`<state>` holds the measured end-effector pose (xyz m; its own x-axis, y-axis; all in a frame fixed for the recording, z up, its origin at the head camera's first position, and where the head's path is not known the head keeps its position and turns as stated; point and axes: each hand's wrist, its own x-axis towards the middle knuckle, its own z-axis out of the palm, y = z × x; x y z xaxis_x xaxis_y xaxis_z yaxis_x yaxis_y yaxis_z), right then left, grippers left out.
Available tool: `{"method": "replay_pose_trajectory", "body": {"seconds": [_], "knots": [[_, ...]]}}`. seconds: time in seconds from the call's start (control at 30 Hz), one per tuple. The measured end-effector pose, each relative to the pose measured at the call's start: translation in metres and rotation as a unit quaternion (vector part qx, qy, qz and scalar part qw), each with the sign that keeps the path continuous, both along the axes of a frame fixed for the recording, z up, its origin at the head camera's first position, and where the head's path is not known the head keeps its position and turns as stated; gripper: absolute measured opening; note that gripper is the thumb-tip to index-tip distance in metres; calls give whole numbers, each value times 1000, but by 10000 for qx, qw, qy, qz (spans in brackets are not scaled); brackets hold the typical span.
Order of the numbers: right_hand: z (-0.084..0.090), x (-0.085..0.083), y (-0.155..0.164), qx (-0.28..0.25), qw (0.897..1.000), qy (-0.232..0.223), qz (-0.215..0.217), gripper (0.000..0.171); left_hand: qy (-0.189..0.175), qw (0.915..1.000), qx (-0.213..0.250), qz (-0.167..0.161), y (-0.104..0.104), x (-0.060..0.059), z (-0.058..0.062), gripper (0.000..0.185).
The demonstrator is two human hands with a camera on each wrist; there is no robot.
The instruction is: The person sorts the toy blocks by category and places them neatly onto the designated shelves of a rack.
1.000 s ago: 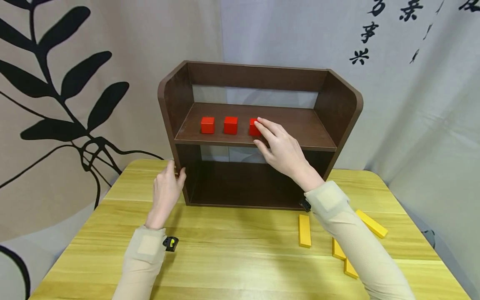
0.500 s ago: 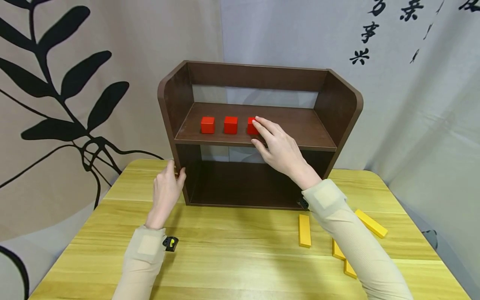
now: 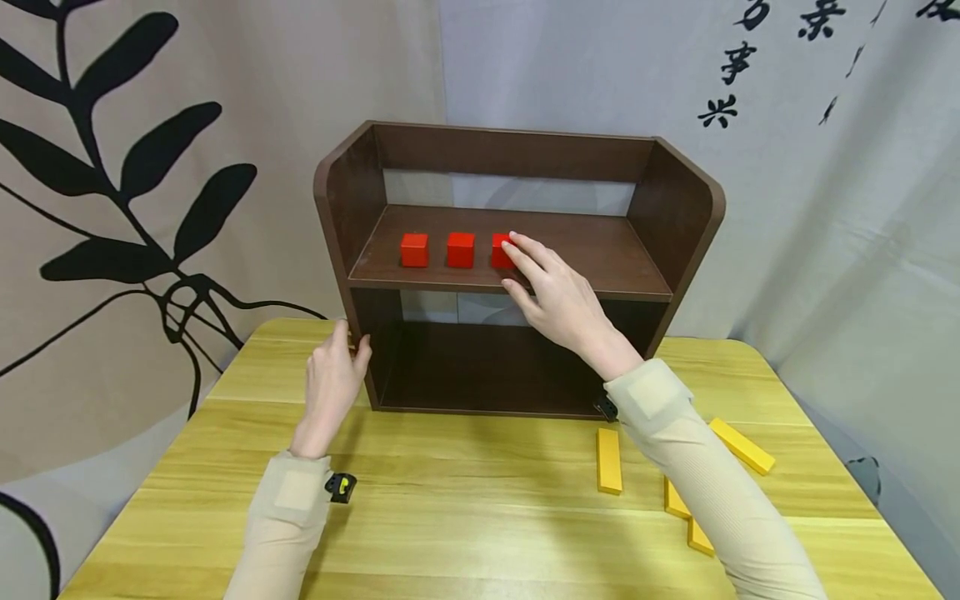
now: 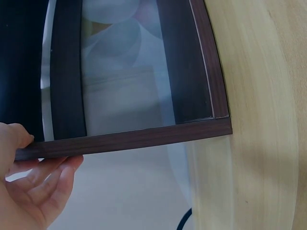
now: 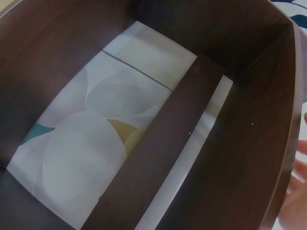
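A dark brown two-tier wooden shelf stands on the table. My left hand grips the front edge of its left side panel; in the left wrist view the thumb is on one face and the fingers on the other. On the upper tier sit a left red cube, a middle red cube and a right red cube. Fairly straight, spread fingers of my right hand lie against the right cube and hide part of it. The thumb hangs lower, by the tier's front edge.
A yellow block lies before the shelf's right end. Another yellow block is farther right, and two more lie partly under view of the right sleeve. Printed curtains hang behind the wooden table.
The right red cube has shifted slightly left along the upper tier, with my right hand moving along beside it. My left hand keeps its grip on the side panel.
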<state>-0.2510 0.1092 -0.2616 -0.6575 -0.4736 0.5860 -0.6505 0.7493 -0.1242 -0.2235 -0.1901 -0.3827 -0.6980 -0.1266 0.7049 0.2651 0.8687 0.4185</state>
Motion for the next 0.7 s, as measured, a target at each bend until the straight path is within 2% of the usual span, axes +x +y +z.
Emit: {"method": "replay_pose_trajectory", "body": {"seconds": [0.2,0.47,0.57,0.7], "knots": [[-5,12,13,-114,9991,367,167,48,7,10000,63,-41,1,0,-1,20],[-24,33,47,-95,9895,1125,905,45,63,9999,15,-78,0,-1,-1,21],[-33,41,64,-76,9874,1153,1080,42,35,10000,33,-68,0,-1,-2,20],[-49,51,91,-231,9892,844,1179,41,35,9999,48,-94,0,-1,-2,20]]}}
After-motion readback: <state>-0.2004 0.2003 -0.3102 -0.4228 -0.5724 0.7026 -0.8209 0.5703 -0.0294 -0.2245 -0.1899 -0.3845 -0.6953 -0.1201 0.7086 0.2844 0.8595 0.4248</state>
